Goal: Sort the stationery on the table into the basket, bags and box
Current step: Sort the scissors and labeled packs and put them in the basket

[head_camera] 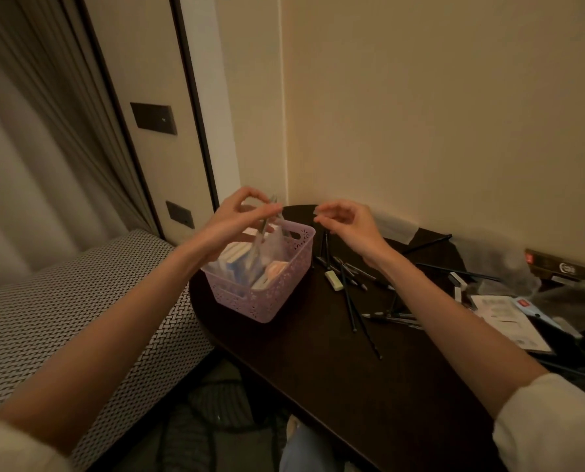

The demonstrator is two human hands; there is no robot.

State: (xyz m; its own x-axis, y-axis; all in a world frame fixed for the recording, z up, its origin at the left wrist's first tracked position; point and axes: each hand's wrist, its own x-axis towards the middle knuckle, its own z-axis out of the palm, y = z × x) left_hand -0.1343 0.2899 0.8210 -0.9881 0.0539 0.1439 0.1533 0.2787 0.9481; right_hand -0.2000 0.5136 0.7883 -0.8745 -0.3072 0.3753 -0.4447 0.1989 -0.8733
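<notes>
Two bare forearms reach from the near edge toward the pink basket, which serves as the reference point. The basket stands on the dark table and already contains boxed and wrapped items.

Left hand: raised directly above the basket's far side, thumb and fingers curled in a pinch on a thin transparent item that hangs down into the basket. It is blurred; whether it is a clear bag or a pen sleeve cannot be determined.

Right hand: raised just right of the basket, fingers loosely curled. No held object is discernible.

Remaining stationery: black pens lie scattered on the table right of the basket, with a white eraser among them near the basket. Further right lie a paper sheet and a box by the wall.

Handling assessment: the pens are probably light, stiff and smooth, so liable to roll. Grip several together at mid-barrel. The eraser should be light and slightly yielding; pinch its long sides. The transparent item looks flimsy; hold it near its upper edge.
</notes>
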